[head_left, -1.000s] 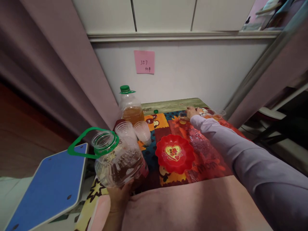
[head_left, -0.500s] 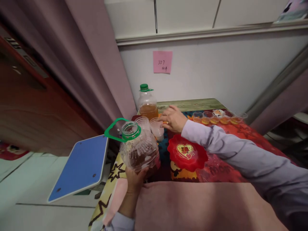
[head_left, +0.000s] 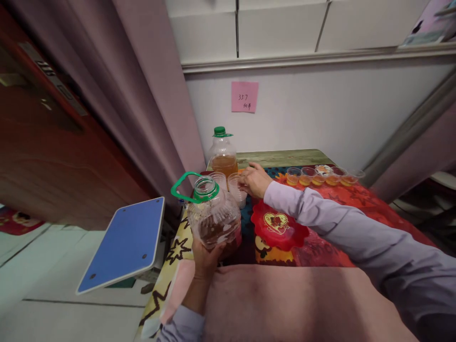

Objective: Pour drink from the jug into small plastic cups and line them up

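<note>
My left hand (head_left: 208, 259) is wrapped round the lower side of a big clear plastic bottle (head_left: 217, 221). This bottle has no cap on, a green carry handle at its neck and brownish liquid inside. Beyond it stand two stacks of clear plastic cups (head_left: 234, 187), side by side. My right hand (head_left: 254, 180) pinches at the rim of the right-hand stack; how many cups the fingers hold is hidden. Below my right wrist lies a red scalloped plate (head_left: 261, 225) with a gold heart print.
A second bottle (head_left: 225, 164), capped in green and part full of amber liquid, stands at the back. Several filled cups (head_left: 306, 178) line the table's far right. A blue board (head_left: 123, 242) is at the left, and a pink cloth (head_left: 292, 304) covers the near edge.
The view has shifted slightly, so things sit a little further right and lower. My right fingers have closed in on the rim of the cup stack. My left hand keeps hold of the bottle.
</note>
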Demonstrator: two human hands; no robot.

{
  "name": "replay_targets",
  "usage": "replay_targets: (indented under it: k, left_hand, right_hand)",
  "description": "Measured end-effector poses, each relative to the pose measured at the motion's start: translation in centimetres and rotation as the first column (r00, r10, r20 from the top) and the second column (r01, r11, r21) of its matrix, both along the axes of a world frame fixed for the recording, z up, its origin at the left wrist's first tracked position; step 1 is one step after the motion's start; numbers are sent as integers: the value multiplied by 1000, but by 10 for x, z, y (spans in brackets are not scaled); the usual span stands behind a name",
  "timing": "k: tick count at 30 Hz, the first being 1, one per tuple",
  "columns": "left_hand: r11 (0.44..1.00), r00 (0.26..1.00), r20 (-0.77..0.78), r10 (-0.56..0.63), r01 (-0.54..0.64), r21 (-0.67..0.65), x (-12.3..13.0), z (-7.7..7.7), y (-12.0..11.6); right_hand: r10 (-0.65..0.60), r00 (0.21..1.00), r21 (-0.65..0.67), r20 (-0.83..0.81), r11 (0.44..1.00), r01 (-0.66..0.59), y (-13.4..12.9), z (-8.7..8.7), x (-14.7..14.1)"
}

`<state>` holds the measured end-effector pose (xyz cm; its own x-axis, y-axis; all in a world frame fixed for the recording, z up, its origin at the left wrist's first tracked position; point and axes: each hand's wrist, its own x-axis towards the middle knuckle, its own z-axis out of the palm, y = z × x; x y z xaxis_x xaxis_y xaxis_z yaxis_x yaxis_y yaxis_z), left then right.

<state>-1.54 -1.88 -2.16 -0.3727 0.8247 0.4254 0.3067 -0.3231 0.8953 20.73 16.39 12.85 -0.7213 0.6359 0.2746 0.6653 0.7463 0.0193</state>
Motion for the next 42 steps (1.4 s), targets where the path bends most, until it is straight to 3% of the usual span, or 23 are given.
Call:
replay_targets:
  k: [7, 11, 15, 18, 22, 25, 27, 33, 37, 39, 42]
  left_hand:
    - [1000, 1000, 29, 8, -8, 7, -2, 3, 1]
    - [1000, 999, 46, 16, -17, 11, 0, 3, 2]
    - [1000, 998, 61, 31, -31, 1, 1, 5, 2]
    - [999, 997, 72, 38, -37, -11, 2, 6, 1]
    - [999, 996, 73, 49, -47, -23, 2, 7, 2]
    - [998, 996, 60, 59, -58, -30, 2, 8, 3]
    - [998, 997, 51, 65, -64, -27, 3, 10, 4]
    - [998, 997, 49, 59, -58, -19, 3, 11, 5]
    - [997, 996, 58, 68, -66, -32, 0, 8, 7]
    - [998, 996, 64, 65, -63, -26, 0, 9, 7]
    - [999, 996, 70, 51, -51, -1, 2, 15, 5]
  right_hand:
    - [2, 991, 17, -131, 1000, 1, 0, 4, 7]
    - [32, 953, 103, -301, 995, 0, -6, 22, 19]
    - [20, 912, 192, -410, 979, 65, -30, 35, 48]
    - [-34, 920, 183, -391, 977, 114, -62, 16, 80]
    - [-137, 950, 69, -281, 984, 163, -102, -43, 119]
    - [-183, 954, 5, -236, 982, 190, -115, -78, 135]
    - [-196, 953, -13, -230, 980, 199, -115, -90, 139]
    - [-191, 946, -43, -262, 981, 187, -109, -96, 139]
    - [-204, 904, -1, -375, 976, 220, -127, -87, 137]
    - [-229, 826, 21, -514, 960, 279, -146, -80, 126]
    - [-252, 588, -109, -768, 957, 268, -181, -79, 89]
